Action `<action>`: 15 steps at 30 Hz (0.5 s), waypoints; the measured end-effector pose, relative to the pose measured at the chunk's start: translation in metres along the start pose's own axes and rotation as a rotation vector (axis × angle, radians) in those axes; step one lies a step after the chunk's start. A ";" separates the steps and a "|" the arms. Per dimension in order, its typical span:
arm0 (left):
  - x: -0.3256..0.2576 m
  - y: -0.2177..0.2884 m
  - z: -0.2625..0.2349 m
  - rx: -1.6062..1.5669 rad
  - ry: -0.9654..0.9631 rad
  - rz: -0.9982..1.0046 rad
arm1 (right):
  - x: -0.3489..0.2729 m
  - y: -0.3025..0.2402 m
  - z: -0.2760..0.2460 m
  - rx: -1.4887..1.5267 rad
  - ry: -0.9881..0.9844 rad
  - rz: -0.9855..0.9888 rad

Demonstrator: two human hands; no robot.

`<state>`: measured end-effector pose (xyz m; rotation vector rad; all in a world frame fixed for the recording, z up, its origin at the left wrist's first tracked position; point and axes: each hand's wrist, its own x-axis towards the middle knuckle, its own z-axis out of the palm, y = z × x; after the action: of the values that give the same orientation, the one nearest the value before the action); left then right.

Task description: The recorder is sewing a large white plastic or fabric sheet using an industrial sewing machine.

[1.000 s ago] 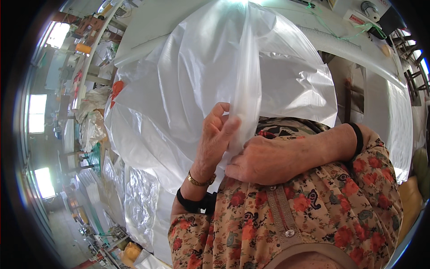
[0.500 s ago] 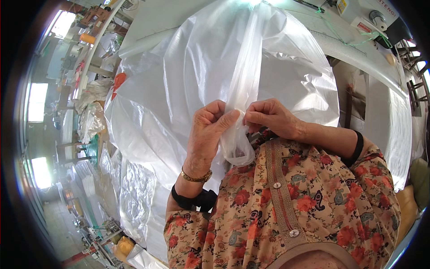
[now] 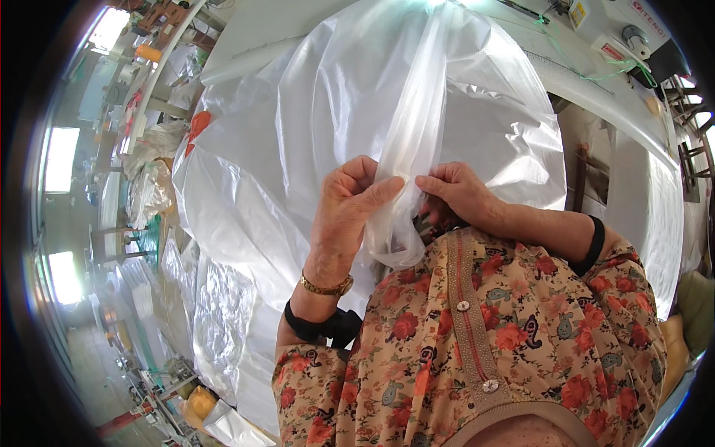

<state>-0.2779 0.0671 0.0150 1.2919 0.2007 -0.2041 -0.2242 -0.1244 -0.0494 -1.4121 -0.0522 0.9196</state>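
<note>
A large translucent white plastic sheet point(image 3: 238, 179) hangs over the pale grey counter point(image 3: 246, 33). The left hand point(image 3: 346, 197) has its grip pinched closed on the sheet's gathered fold point(image 3: 413, 119); the right hand's point(image 3: 465, 195) grip pinches its right edge. Farther right stands a white boxy machine point(image 3: 612, 22).

Plastic film point(image 3: 246, 186): one large translucent, milky-white sheet, glossy and deeply creased, fanning out to both sides in broad draped folds, its upper part over the table point(image 3: 249, 33) and its left side hanging low. A narrow gathered strip point(image 3: 418, 104) of the same film, more opaque where layers overlap, runs from the bright spot at the top down the middle, slightly slanted, to where the left hand point(image 3: 395, 182) and right hand point(image 3: 424, 182) pinch it. Below the fingertips, its crumpled end point(image 3: 396, 249) hangs slack in a rounded fold.
</note>
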 end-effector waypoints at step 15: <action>0.006 -0.001 -0.005 -0.035 0.045 0.045 | 0.075 -0.012 -0.011 -0.940 -0.449 -0.485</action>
<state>-0.2724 0.0717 0.0112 1.2655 0.2122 -0.1323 -0.1617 -0.0886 -0.0772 -1.8716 -1.2451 0.8006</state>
